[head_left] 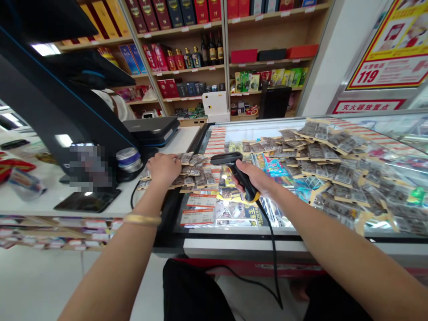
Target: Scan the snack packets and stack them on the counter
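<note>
My right hand (257,177) is closed around the handle of a black barcode scanner (234,167) with a yellow base; its head points left over a spread of small snack packets (195,176) on the glass lid of a chest freezer (234,232). My left hand (163,167) rests on the left end of those packets, fingers curled down onto them; a gold bangle (142,219) sits on that wrist. The scanner's black cable (272,249) hangs down past the freezer's front edge.
More rows of packets (334,169) cover the freezer lid to the right. On the white counter (40,196) at the left stand a black point-of-sale screen (43,89) and a printer (152,129). Shelves of boxed goods and bottles (200,53) fill the back wall.
</note>
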Motion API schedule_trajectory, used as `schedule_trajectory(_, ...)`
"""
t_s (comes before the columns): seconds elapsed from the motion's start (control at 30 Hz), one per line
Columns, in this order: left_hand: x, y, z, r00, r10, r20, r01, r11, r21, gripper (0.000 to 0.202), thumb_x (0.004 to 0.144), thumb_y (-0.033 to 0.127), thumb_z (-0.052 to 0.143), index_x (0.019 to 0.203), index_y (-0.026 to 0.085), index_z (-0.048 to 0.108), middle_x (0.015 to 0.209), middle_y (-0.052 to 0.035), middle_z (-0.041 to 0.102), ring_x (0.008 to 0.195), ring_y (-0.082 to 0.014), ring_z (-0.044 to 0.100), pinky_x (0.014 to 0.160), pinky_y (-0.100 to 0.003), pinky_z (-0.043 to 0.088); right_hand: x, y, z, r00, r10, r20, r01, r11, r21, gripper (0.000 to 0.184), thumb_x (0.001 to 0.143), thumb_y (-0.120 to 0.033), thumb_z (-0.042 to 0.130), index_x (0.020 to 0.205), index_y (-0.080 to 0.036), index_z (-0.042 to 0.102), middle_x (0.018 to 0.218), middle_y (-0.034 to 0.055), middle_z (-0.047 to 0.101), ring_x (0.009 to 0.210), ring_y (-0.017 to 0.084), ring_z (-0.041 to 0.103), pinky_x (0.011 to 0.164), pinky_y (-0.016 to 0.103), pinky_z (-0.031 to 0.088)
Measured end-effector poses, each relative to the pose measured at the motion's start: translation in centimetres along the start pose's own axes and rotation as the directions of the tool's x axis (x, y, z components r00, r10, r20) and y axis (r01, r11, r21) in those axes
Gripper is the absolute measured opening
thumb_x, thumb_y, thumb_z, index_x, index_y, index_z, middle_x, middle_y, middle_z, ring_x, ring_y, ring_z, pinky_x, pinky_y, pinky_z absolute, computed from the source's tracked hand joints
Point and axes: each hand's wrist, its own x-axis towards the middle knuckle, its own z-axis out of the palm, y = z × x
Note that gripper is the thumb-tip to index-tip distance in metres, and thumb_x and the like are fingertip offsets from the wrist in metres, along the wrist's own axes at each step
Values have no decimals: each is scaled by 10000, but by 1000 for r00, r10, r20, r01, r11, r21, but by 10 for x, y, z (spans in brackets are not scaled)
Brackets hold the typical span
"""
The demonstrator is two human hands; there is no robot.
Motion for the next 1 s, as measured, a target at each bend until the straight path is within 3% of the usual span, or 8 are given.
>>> schedule_trajectory(0.3, 13, -9, 13, 995, 28, -93, -39, 992, -120, 398, 829, 363, 596, 1129, 208, 806, 1297, -223, 681, 1221, -465, 602, 1041, -615, 454, 0, 0, -6, 1000, -20, -16, 21, 998, 51, 485, 866, -624, 683, 933, -146, 636, 569, -21, 585, 402, 103, 516, 367, 212, 405)
schedule_trajectory(0.43, 6, 3, 3, 980, 77, -186, -110, 979, -174, 385, 828, 348, 586, 1111, 203, 803, 1290, -210, 682, 1220, -461, 595, 1047, -631, 447, -17, -11, -5, 996, -83, -19, 84, 994, 63, 533, 840, -662, 687, 956, -144, 644, 581, -25, 580, 424, 100, 521, 387, 211, 416)
schedule_trajectory(0.57, -19, 41, -8, 936, 263, -234, -321, 910, -262, 390, 878, 322, 519, 1123, 172, 784, 1209, -163, 725, 1238, -376, 604, 1092, -532, 461, -60, -21, -9, 977, -213, 1, 212, 976, 51, 617, 768, -722, 714, 973, -144, 641, 613, -28, 573, 442, 92, 510, 411, 218, 418)
schedule_trajectory(0.67, -47, 82, 0, 871, 413, -265, -488, 786, -380, 349, 876, 308, 536, 1076, 167, 784, 1120, -123, 755, 1171, -303, 641, 1091, -435, 479, -101, -23, -24, 960, -277, -43, 277, 961, -7, 639, 744, -744, 719, 966, -150, 632, 630, -25, 569, 457, 93, 506, 425, 224, 417)
schedule_trajectory(0.73, -71, 111, 12, 823, 506, -259, -567, 696, -441, 337, 875, 317, 548, 1062, 166, 784, 1096, -117, 761, 1145, -291, 653, 1080, -442, 491, -130, -24, -39, 947, -305, -104, 301, 952, -52, 652, 739, -769, 704, 951, -158, 627, 638, -19, 569, 468, 101, 503, 419, 230, 405)
schedule_trajectory(0.87, -126, 165, 34, 735, 658, -164, -616, 546, -568, 318, 890, 335, 575, 1089, 188, 775, 1114, -107, 756, 1118, -265, 674, 1038, -433, 534, -189, -27, -74, 903, -348, -251, 330, 937, -114, 642, 731, -771, 721, 921, -166, 619, 643, -10, 575, 476, 103, 496, 427, 232, 394)
schedule_trajectory(1.0, -172, 201, 48, 663, 749, -20, -591, 507, -627, 339, 893, 347, 628, 1173, 192, 743, 1199, -121, 737, 1144, -273, 682, 1042, -430, 534, -249, -17, -101, 828, -380, -411, 356, 924, -137, 607, 769, -736, 721, 968, -169, 636, 690, 3, 596, 491, 111, 518, 421, 232, 391)
